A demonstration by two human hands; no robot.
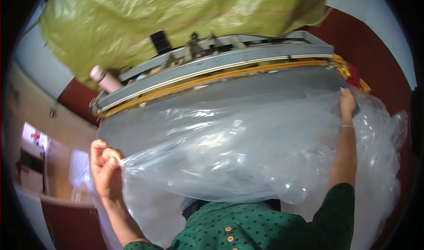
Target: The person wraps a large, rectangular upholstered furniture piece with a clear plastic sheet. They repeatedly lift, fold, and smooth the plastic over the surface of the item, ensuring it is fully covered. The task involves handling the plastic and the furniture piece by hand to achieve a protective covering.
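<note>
A wide sheet of clear plastic film (229,139) stretches across the front of a grey tabletop (282,81), its near part hanging in front of me. At the left, my left hand (104,164) pinches the film's corner between thumb and fingers, just off the table's left end. Over at the far right, my right hand (347,102) is on the film near the table's right edge, its fingers partly hidden. More film bunches up and hangs down beyond my right forearm.
Behind the tabletop runs a long grey metal frame (212,62) with an orange bar (221,76) along it. A pink bottle (105,78) stands at its left end. A large yellow-green woven sheet (185,11) covers things at the back. Gold and red cloth (353,75) lies at the right end.
</note>
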